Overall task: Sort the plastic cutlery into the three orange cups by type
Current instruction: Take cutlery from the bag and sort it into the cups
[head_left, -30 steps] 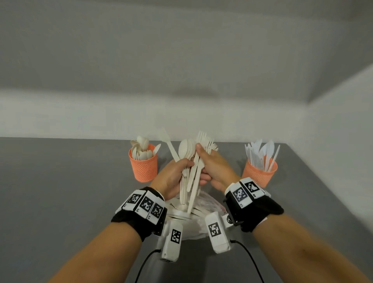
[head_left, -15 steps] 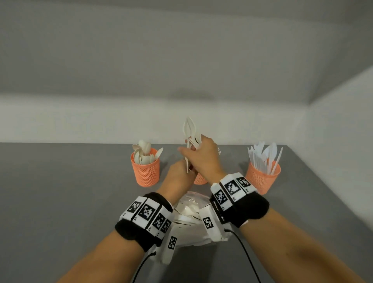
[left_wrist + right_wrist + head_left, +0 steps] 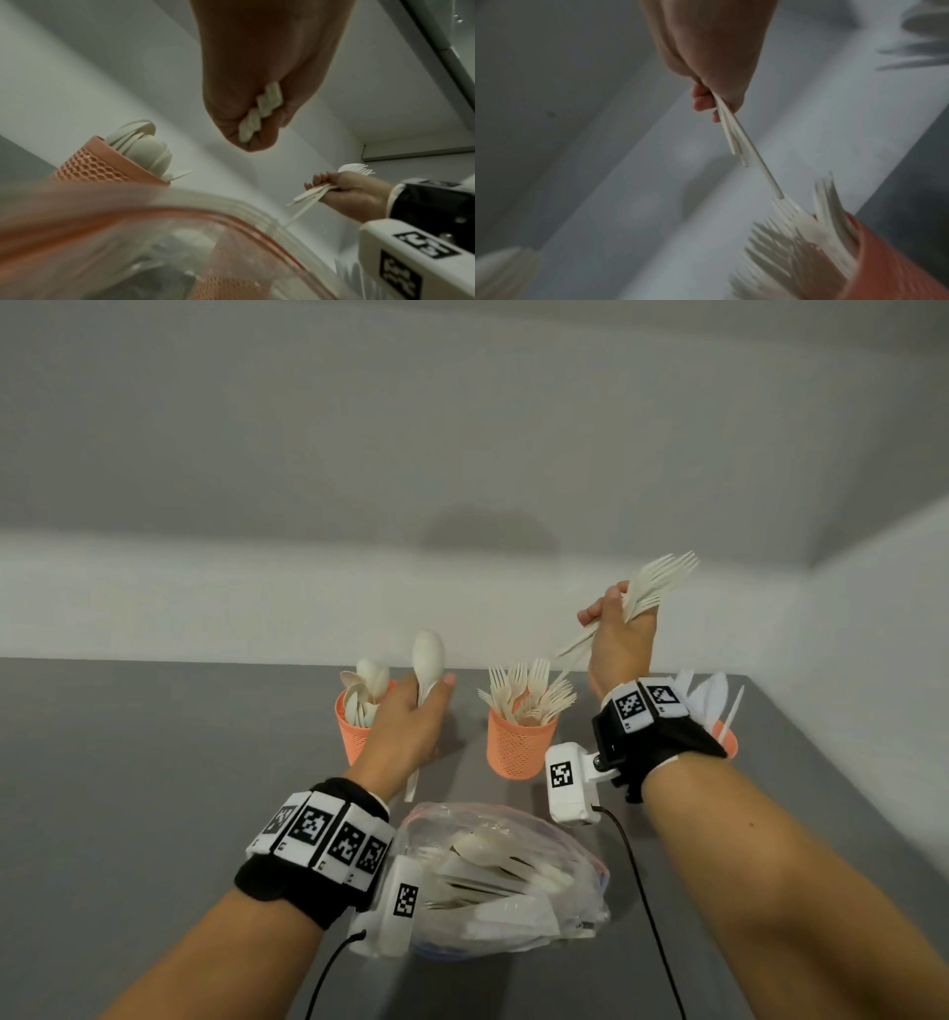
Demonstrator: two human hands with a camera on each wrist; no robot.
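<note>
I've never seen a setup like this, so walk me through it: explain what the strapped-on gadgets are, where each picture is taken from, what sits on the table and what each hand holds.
No machine here: a person works bare-handed, wearing black wrist bands with square markers and a small white camera on each wrist. The wide picture comes from a head camera looking down; the other two look along each hand from the wrist.

On the grey table stand three orange cups: a spoon cup, a fork cup and a knife cup, mostly hidden behind the right wrist. Nearest lies a clear plastic bag with unsorted cutlery.

The left hand grips spoons beside the spoon cup. The right hand, raised, grips a bunch of forks.
</note>
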